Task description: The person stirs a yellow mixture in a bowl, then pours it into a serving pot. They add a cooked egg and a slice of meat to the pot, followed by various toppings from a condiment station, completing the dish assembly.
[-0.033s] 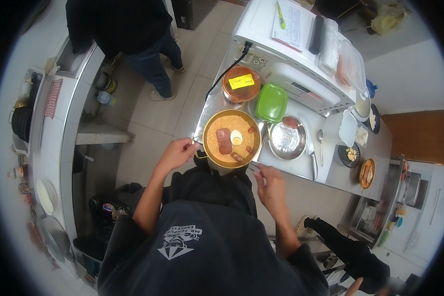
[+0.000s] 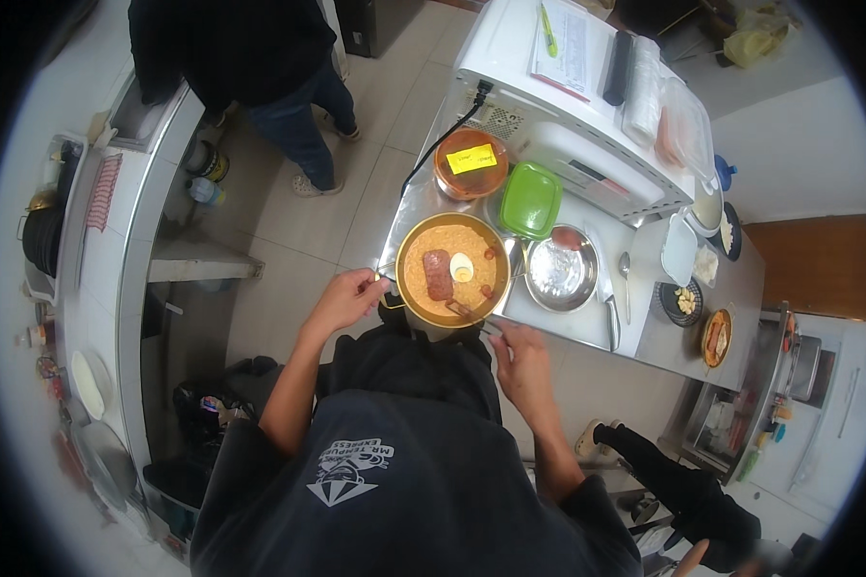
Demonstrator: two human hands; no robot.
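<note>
A gold-coloured pot [image 2: 401, 266] holds orange, soupy food. On top lie a brown rectangular slab of meat [image 2: 438, 275], half a boiled egg [image 2: 462, 267] and several small reddish-brown pieces [image 2: 488, 291] along the right side. My left hand [image 2: 348, 298] is closed on the pot's left handle. Beside the pot's near right edge, my right hand [image 2: 522, 358] is closed around what looks like a thin utensil [image 2: 496, 324], too blurred to name. Its far end reaches toward brown pieces [image 2: 459, 310] at the near side of the food.
Behind the pot stand an orange-lidded tub [image 2: 471, 183] and a green-lidded container [image 2: 530, 200]. To the right are a shiny steel bowl [image 2: 561, 269], a knife [image 2: 610, 313], a spoon [image 2: 625, 279] and another food-filled pot [image 2: 716, 338]. A person [image 2: 298, 115] stands far left; another person's legs [image 2: 664, 481] show lower right.
My right hand has shifted slightly left, toward the pot. The brown pieces at the food's near edge look slightly moved. My left hand stays on the handle.
</note>
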